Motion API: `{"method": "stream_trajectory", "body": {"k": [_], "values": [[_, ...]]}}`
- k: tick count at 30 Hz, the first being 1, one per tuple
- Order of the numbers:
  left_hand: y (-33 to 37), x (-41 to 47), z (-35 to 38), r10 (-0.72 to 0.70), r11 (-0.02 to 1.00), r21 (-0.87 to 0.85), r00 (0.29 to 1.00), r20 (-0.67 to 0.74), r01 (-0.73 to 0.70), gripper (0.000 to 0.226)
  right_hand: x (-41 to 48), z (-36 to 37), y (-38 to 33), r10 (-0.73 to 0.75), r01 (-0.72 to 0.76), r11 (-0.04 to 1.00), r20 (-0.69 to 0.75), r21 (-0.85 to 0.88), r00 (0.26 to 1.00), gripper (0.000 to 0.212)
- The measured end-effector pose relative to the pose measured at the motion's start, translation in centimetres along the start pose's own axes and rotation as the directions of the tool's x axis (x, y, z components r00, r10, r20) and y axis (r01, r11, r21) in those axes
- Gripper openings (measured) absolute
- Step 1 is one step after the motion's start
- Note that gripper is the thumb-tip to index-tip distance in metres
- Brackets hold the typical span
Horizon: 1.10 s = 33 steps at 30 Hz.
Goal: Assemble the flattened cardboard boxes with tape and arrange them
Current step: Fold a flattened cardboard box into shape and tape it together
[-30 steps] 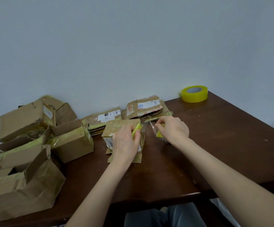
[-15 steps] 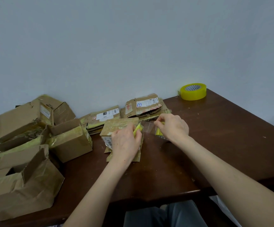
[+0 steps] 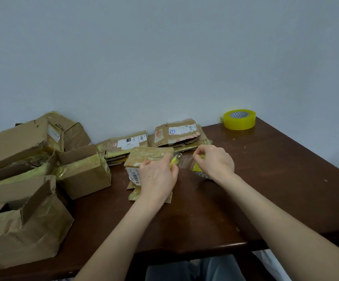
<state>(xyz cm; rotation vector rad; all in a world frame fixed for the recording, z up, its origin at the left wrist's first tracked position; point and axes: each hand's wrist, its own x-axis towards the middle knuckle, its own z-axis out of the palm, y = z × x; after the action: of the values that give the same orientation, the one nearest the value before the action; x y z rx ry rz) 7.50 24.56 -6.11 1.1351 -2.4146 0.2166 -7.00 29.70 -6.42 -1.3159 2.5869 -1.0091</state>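
Dark wooden table [image 3: 276,179], unchanged from the earlier frames, as are both hands. At its left edge is a pile of at least four assembled boxes [image 3: 83,173]. Against the wall lie two flattened stacks, the left stack [image 3: 124,147] and the right stack [image 3: 176,136]. One flat box [image 3: 144,157] lies mid-table under the left hand [image 3: 158,177], whose fingers curl round a small yellow-green object [image 3: 173,161] that cannot be identified. The right hand [image 3: 215,161] pinches a clear tape strip [image 3: 184,159] stretched between the two hands. Of two tape rolls, the far roll [image 3: 239,119] is at the corner and the near roll [image 3: 199,173] is partly hidden beneath the right hand.
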Motion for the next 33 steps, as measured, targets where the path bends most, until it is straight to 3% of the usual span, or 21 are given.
{"method": "stream_trajectory", "body": {"k": [6, 11, 16, 19, 21, 24, 27, 29, 31, 33], "values": [[0.2, 0.8, 0.0, -0.008, 0.999, 0.032, 0.999, 0.031, 0.007, 0.019, 0.2, 0.1, 0.4, 0.008, -0.008, 0.999, 0.007, 0.041, 1.0, 0.015], [0.1, 0.9, 0.2, -0.011, 0.999, 0.032, 0.999, 0.034, 0.01, 0.018, 0.2, 0.1, 0.7, 0.007, -0.011, 0.984, 0.023, 0.175, 1.0, 0.014], [-0.2, 0.8, -0.1, 0.002, 0.997, 0.08, 0.999, 0.051, -0.006, 0.019, 0.7, -1.9, 1.9, 0.051, -0.028, 0.951, -0.065, 0.308, 0.997, 0.013], [0.5, -0.3, 0.1, 0.157, 0.973, 0.186, 0.984, -0.08, -0.139, 0.015, 1.3, -3.5, 3.2, 0.074, -0.021, 0.921, -0.123, 0.388, 0.99, 0.01], [1.6, -0.6, 0.5, 0.241, 0.965, 0.141, 0.961, -0.134, -0.223, 0.013, 1.8, -4.6, 3.9, 0.094, -0.02, 0.913, -0.164, 0.408, 0.982, 0.009], [3.7, -0.1, 2.3, 0.165, 0.986, -0.023, 0.985, 0.055, -0.164, 0.023, 2.4, -6.1, 4.9, 0.129, -0.027, 0.908, -0.217, 0.419, 0.968, 0.01], [6.5, 0.3, 4.7, 0.161, 0.984, -0.116, 0.958, 0.236, -0.136, 0.026, 3.3, -7.2, 6.2, 0.18, -0.064, 0.911, -0.252, 0.408, 0.951, 0.011], [8.0, 0.7, 6.0, 0.196, 0.975, -0.159, 0.942, 0.274, -0.156, 0.027, 3.8, -7.7, 7.2, 0.2, -0.079, 0.915, -0.277, 0.395, 0.94, 0.013], [9.3, 2.0, 6.1, 0.254, 0.951, -0.209, 0.962, 0.1, -0.229, 0.026, 4.2, -8.1, 8.1, 0.204, -0.085, 0.923, -0.292, 0.376, 0.934, 0.013], [10.7, 4.3, 4.9, 0.296, 0.892, -0.277, 0.924, -0.242, -0.358, 0.021, 4.4, -8.3, 9.0, 0.205, -0.092, 0.935, -0.307, 0.343, 0.929, 0.013]]}}
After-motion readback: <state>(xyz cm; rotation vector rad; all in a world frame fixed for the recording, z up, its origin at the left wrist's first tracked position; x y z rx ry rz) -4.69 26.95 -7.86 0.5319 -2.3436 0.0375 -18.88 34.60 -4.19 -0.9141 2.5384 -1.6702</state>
